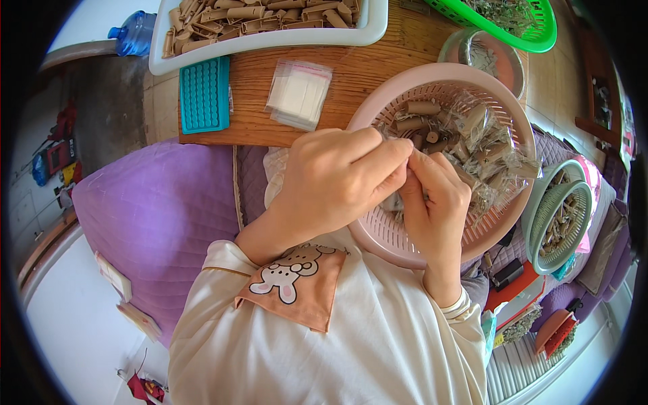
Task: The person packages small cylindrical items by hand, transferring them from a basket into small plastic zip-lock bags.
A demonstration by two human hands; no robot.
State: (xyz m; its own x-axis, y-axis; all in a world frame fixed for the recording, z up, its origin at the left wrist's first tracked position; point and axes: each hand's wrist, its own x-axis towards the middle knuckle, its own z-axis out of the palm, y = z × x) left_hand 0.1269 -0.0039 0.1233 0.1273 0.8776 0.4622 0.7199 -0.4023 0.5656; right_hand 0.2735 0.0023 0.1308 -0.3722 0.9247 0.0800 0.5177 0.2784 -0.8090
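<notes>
My left hand [332, 177] and my right hand [437, 200] meet fingertip to fingertip above the near left part of a pink plastic basket [368, 111]. Both are closed in a pinch; what lies between the fingers is too small and hidden to name. Inside the basket, brown cylinders [423, 107] and brown pieces in clear plastic wrapping [482, 152] are heaped. On the wooden table [368, 62], beyond my left hand, lies a stack of clear plastic bags [299, 94]. Left of the bags is a teal tray [204, 96] with rows of small round bumps.
A white bin [270, 48] of brown half-tube pieces stands at the back. A green basket [545, 27] of dried material and a round container [516, 71] sit at back right. Nested pale green baskets [540, 250] stand at right. Purple quilted padding [158, 202] is at left.
</notes>
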